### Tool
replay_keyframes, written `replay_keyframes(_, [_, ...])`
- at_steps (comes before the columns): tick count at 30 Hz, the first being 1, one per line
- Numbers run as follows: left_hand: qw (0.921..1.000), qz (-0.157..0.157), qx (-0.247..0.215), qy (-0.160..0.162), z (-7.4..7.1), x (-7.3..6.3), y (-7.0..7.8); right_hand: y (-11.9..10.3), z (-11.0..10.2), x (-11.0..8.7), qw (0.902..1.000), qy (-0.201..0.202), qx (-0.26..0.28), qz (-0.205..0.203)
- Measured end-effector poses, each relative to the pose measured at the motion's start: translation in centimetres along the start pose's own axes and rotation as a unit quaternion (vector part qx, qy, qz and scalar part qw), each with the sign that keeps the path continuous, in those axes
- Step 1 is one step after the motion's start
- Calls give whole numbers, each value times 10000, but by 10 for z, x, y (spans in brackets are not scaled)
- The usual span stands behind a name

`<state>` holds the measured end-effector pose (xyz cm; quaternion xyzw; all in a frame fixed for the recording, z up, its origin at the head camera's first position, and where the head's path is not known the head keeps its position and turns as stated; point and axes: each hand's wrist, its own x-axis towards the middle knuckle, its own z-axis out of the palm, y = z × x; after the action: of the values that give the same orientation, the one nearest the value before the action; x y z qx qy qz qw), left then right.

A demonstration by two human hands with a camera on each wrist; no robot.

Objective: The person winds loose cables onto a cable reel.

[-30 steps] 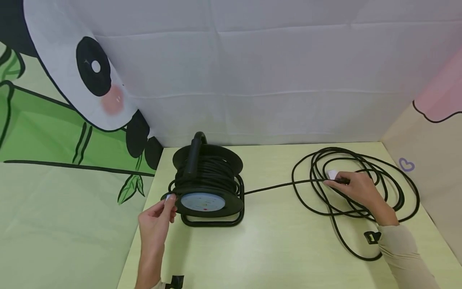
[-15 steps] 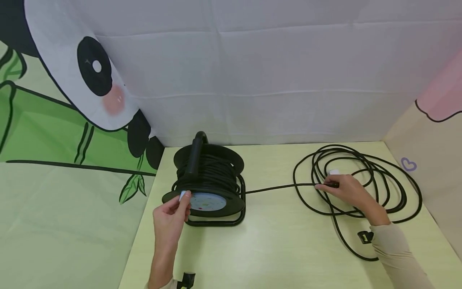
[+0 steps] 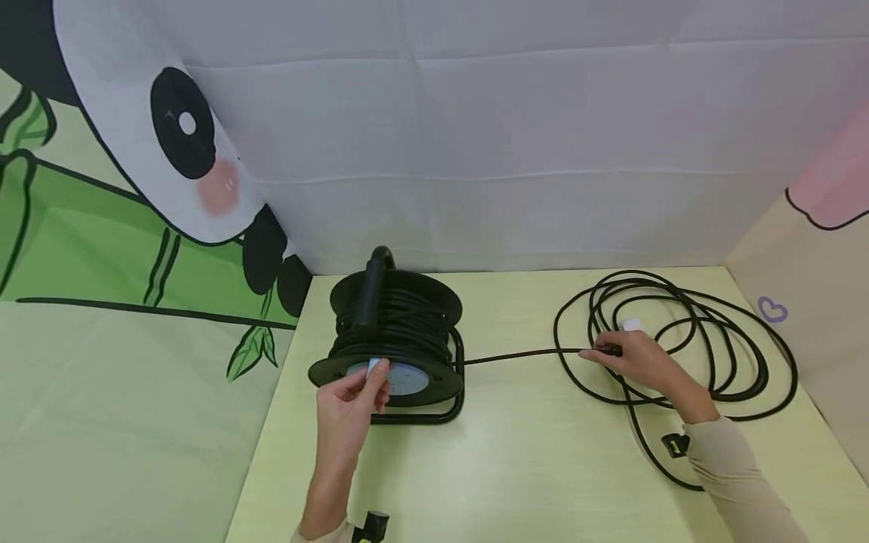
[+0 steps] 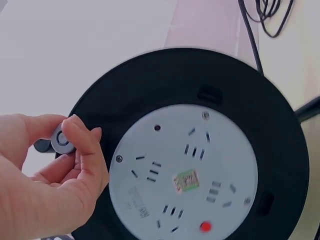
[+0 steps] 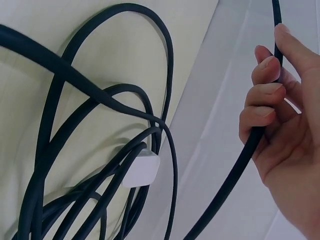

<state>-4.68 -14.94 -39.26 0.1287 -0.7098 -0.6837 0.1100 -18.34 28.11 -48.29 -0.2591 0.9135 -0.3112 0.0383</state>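
Observation:
A black cable reel stands on the table, its drum wound with black cable and its handle upright. My left hand pinches a small grey knob at the reel's near flange, between thumb and fingers. Slotted sockets and a red button mark the flange's pale disc. My right hand has its fingers curled round the black cable, which runs off to the reel almost straight. Loose coils of the same cable lie below and beyond that hand.
A white block, perhaps the plug, lies among the coils. The pale table ends at a white cloth backdrop behind, with printed cloth at both sides. A black wrist-camera mount sits at my right cuff.
My left hand has moved right across the reel's front with the knob, and the disc has turned. My right hand, still gripping the cable, has shifted left toward the reel.

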Motion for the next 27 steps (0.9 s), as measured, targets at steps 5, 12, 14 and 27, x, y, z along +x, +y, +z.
replay_keyframes(5, [9991,-189,-20,-381,8,1,-3,-3,4,4,9998,20,20,-188])
replay_keyframes(12, [9943,-628,-363,-779,15,4,-11,-7,6,6,9995,-42,-67,-315])
replay_keyframes(14, [9930,-654,-472,-858,19,4,-13,-9,7,7,9994,-79,-116,-316])
replay_keyframes(27, [9876,-885,-577,-1162,49,-2,-42,-26,-1,26,9962,-139,-534,-681])
